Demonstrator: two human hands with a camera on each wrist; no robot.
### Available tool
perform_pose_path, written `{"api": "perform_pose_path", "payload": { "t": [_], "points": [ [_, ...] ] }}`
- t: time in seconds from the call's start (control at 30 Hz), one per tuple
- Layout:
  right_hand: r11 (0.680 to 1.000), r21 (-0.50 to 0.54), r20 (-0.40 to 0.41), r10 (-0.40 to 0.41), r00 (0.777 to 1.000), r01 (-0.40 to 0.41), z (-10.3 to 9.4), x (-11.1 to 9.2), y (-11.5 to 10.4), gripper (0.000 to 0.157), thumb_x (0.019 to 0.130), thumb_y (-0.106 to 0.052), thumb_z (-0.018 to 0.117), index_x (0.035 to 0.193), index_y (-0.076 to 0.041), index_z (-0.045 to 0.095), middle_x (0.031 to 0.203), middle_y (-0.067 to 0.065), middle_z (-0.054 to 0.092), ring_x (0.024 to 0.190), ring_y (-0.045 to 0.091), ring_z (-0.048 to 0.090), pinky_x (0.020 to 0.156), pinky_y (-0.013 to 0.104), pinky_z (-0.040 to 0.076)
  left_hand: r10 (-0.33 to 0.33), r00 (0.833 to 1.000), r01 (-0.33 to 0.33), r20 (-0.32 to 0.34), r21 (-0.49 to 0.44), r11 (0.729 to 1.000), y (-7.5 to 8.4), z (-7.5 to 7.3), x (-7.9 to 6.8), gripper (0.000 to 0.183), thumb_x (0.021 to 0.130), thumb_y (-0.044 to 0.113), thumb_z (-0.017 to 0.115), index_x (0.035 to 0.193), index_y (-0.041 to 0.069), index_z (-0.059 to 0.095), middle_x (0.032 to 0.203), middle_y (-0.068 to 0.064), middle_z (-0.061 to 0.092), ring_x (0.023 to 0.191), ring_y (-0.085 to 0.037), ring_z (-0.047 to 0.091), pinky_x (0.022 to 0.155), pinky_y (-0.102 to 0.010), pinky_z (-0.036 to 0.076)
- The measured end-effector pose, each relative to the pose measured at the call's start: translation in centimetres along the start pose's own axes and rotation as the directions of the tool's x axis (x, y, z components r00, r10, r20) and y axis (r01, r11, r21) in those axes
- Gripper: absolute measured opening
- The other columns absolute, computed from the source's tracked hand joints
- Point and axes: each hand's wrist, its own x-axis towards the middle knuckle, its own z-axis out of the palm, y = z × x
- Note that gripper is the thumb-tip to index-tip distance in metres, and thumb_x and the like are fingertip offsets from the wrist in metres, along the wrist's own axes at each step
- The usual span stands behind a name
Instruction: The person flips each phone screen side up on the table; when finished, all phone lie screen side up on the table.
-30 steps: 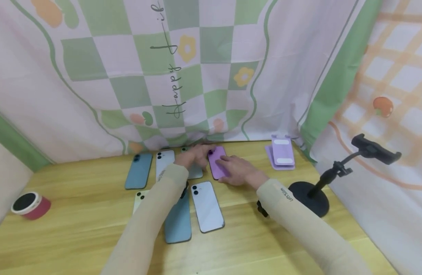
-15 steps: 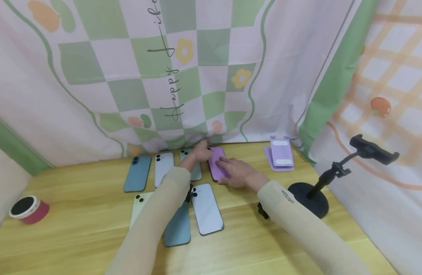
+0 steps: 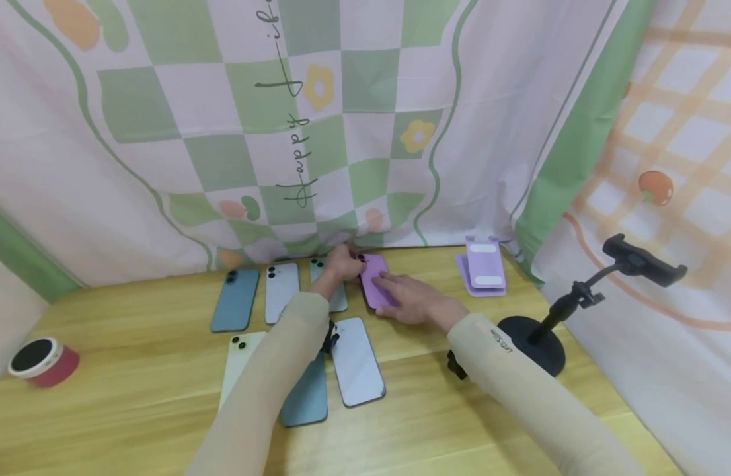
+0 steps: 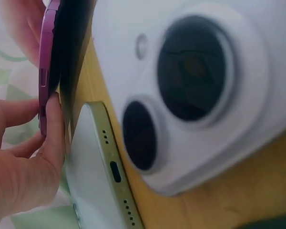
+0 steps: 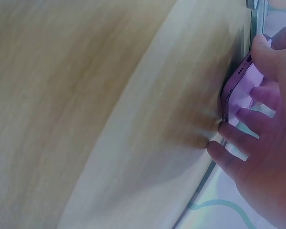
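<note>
A purple phone (image 3: 374, 281) lies at the right end of the back row on the wooden table (image 3: 133, 330). My left hand (image 3: 344, 263) pinches its far left edge. In the left wrist view that purple phone (image 4: 46, 62) stands tipped up on its side, my fingertips (image 4: 50, 138) against its rim. My right hand (image 3: 408, 296) rests on the near right part of the phone. In the right wrist view my thumb and fingers (image 5: 238, 138) curl round the edge of the purple phone (image 5: 238, 88).
A blue phone (image 3: 234, 299), a white phone (image 3: 281, 291) and a green phone (image 3: 338, 301) fill the back row. Three more phones (image 3: 356, 360) lie nearer. A purple stand (image 3: 484, 268), a black clamp holder (image 3: 532, 344) and a red tub (image 3: 41, 360) also stand on the table.
My left hand has slid from over the green phone to the purple phone's far left edge. The right hand stays on the purple phone.
</note>
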Motion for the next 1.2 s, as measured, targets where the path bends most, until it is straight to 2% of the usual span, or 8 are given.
{"api": "perform_pose_path", "payload": {
  "t": [0.3, 0.5, 0.57, 0.7, 0.83, 0.97, 1.1, 1.2],
  "points": [
    [0.997, 0.075, -0.051, -0.021, 0.998, 0.025, -0.4, -0.1, 0.5, 0.072, 0.103, -0.042, 0.06, 0.16, -0.005, 0.036, 0.164, 0.022, 0.041, 0.151, 0.041, 0.043, 0.126, 0.054, 0.034, 0.031, 0.999, -0.031, -0.025, -0.007, 1.0, 0.5, 0.0, -0.5, 0.045, 0.088, 0.006, 0.068, 0.133, 0.0, 0.063, 0.126, -0.02, 0.068, 0.107, -0.033, 0.069, 0.084, -0.036, 0.063],
    [0.983, 0.185, -0.166, 0.022, 0.986, 0.009, -1.7, -0.4, 0.8, 0.062, 0.105, -0.039, 0.056, 0.153, 0.0, 0.047, 0.15, 0.025, 0.057, 0.137, 0.044, 0.058, 0.118, 0.056, 0.045, 0.061, 0.994, -0.057, -0.096, 0.038, 0.998, 1.9, -0.8, -0.4, 0.003, 0.08, 0.0, 0.065, 0.081, 0.003, 0.063, 0.075, -0.005, 0.059, 0.063, -0.019, 0.057, 0.049, -0.023, 0.049],
    [0.977, 0.214, -0.2, 0.039, 0.979, 0.005, -2.2, -0.4, 0.8, 0.06, 0.106, -0.037, 0.055, 0.152, 0.001, 0.048, 0.15, 0.026, 0.057, 0.135, 0.045, 0.059, 0.116, 0.057, 0.047, 0.052, 0.994, -0.043, -0.099, 0.089, 0.995, 2.5, -1.1, -0.4, 0.017, 0.08, 0.002, 0.065, 0.07, 0.008, 0.054, 0.066, 0.0, 0.051, 0.057, -0.016, 0.05, 0.046, -0.022, 0.043],
    [0.96, 0.28, -0.231, 0.072, 0.97, -0.005, -3.1, -0.4, 0.2, 0.056, 0.105, -0.03, 0.057, 0.15, 0.002, 0.049, 0.152, 0.026, 0.055, 0.137, 0.044, 0.058, 0.116, 0.055, 0.047, 0.021, 0.993, -0.004, -0.116, 0.148, 0.989, 3.9, -1.4, -0.7, 0.016, 0.082, 0.005, 0.069, 0.078, 0.01, 0.054, 0.077, -0.003, 0.058, 0.065, -0.019, 0.058, 0.052, -0.025, 0.048],
    [0.932, 0.359, -0.209, 0.128, 0.969, -0.045, -3.8, -0.7, -1.0, 0.054, 0.103, -0.025, 0.059, 0.149, 0.001, 0.05, 0.153, 0.024, 0.055, 0.137, 0.041, 0.059, 0.116, 0.052, 0.048, 0.017, 0.988, 0.024, -0.155, 0.258, 0.966, 5.1, -1.4, -1.0, 0.027, 0.082, 0.012, 0.073, 0.108, 0.006, 0.068, 0.107, -0.01, 0.069, 0.091, -0.026, 0.066, 0.072, -0.032, 0.058],
    [0.835, 0.538, -0.148, 0.231, 0.962, -0.118, -4.2, -1.0, -2.3, 0.055, 0.101, -0.022, 0.062, 0.15, -0.001, 0.05, 0.15, 0.024, 0.058, 0.127, 0.038, 0.068, 0.104, 0.046, 0.058, 0.026, 0.986, 0.039, -0.164, 0.384, 0.923, 5.9, -1.0, -1.1, 0.045, 0.082, 0.018, 0.074, 0.126, 0.011, 0.07, 0.123, -0.011, 0.07, 0.107, -0.028, 0.064, 0.095, -0.038, 0.055],
    [0.702, 0.689, -0.092, 0.332, 0.939, -0.181, -4.3, -1.2, -3.1, 0.053, 0.1, -0.02, 0.065, 0.148, -0.001, 0.054, 0.145, 0.025, 0.062, 0.111, 0.035, 0.076, 0.091, 0.039, 0.064, 0.027, 0.983, 0.046, -0.18, 0.392, 0.919, 6.3, -0.3, -1.3, 0.033, 0.08, 0.015, 0.074, 0.113, 0.012, 0.073, 0.116, -0.011, 0.07, 0.105, -0.028, 0.064, 0.094, -0.038, 0.056],
    [0.693, 0.693, -0.115, 0.381, 0.917, -0.201, -4.1, -1.2, -3.3, 0.048, 0.098, -0.022, 0.069, 0.14, 0.0, 0.062, 0.142, 0.023, 0.065, 0.103, 0.029, 0.079, 0.087, 0.033, 0.064, 0.022, 0.98, 0.049, -0.197, 0.35, 0.936, 6.5, 0.2, -1.5, 0.025, 0.08, 0.012, 0.073, 0.104, 0.009, 0.072, 0.113, -0.012, 0.07, 0.104, -0.029, 0.065, 0.091, -0.038, 0.058]
  ]
}}
